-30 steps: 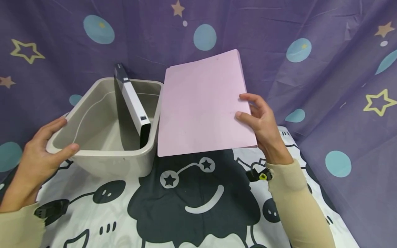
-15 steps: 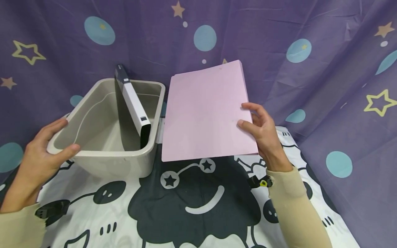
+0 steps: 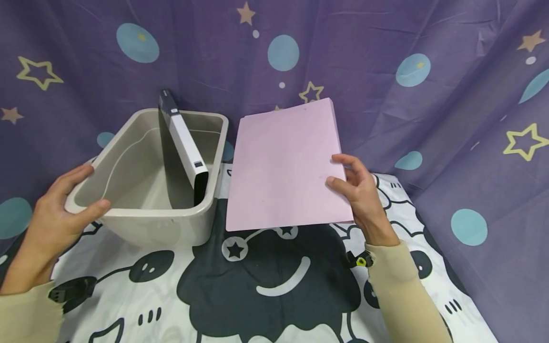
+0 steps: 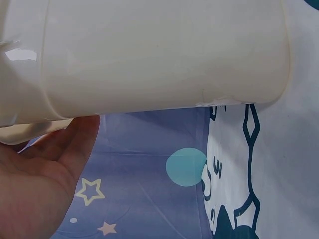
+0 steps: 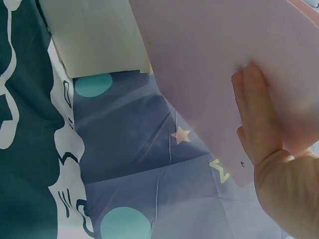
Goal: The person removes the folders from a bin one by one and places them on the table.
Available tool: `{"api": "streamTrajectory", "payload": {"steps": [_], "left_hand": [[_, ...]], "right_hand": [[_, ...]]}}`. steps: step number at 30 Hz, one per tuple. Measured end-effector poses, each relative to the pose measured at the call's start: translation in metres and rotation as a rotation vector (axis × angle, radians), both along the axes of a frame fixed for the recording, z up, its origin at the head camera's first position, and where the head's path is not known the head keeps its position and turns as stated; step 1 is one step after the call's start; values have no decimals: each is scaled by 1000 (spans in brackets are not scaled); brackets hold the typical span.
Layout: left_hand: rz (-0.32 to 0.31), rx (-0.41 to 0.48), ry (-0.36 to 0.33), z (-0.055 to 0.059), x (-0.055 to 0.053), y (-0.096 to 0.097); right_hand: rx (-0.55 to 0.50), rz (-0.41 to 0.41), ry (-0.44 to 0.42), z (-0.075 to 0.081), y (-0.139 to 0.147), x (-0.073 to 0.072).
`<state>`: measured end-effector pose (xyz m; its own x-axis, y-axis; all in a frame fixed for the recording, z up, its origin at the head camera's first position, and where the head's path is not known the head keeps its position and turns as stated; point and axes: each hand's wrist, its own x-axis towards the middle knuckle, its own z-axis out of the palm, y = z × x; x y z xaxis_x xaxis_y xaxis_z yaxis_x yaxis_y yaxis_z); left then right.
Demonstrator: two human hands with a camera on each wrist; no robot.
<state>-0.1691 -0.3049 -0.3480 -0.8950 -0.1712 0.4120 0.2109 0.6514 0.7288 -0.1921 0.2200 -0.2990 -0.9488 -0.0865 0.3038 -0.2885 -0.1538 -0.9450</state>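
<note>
Evidently, the step in hand is holding up the folder (image 3: 283, 171) while steadying the bin (image 3: 150, 227). Seen from the head view, the folder is just beside the bin, at its 3 o'clock. The right grip (image 3: 360, 197) pinches the folder's edge at 4 o'clock; the left grip (image 3: 62, 205) clasps the bin's rim at 8 o'clock. Inside, toward 2 o'clock, leans a box (image 3: 186, 143). A next move probably calls for a firm pinch, as so broad a folder could swing. I cannot tell whether it touches the cloth (image 3: 274, 267). Only the right wrist view shows fingers (image 5: 258, 109) flat against the folder's far face; only the head view shows the box.
</note>
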Motion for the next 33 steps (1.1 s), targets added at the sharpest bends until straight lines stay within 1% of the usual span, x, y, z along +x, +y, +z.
{"api": "streamTrajectory", "payload": {"steps": [7, 14, 21, 25, 28, 33], "left_hand": [[4, -1, 6, 1, 0, 0], [16, -16, -32, 2, 0, 0], [-3, -7, 18, 0, 0, 1], [3, -10, -1, 1, 0, 1], [5, -8, -21, 1, 1, 1], [3, -16, 1, 1, 1, 1]], "right_hand": [[-6, -17, -9, -6, -2, 0], [-28, -19, -25, -10, -3, 3], [-21, -24, -44, -15, -4, 5], [-18, -27, -49, -19, -4, 6], [-14, -25, -37, -22, -5, 6], [0, -31, -12, -27, -7, 6]]}}
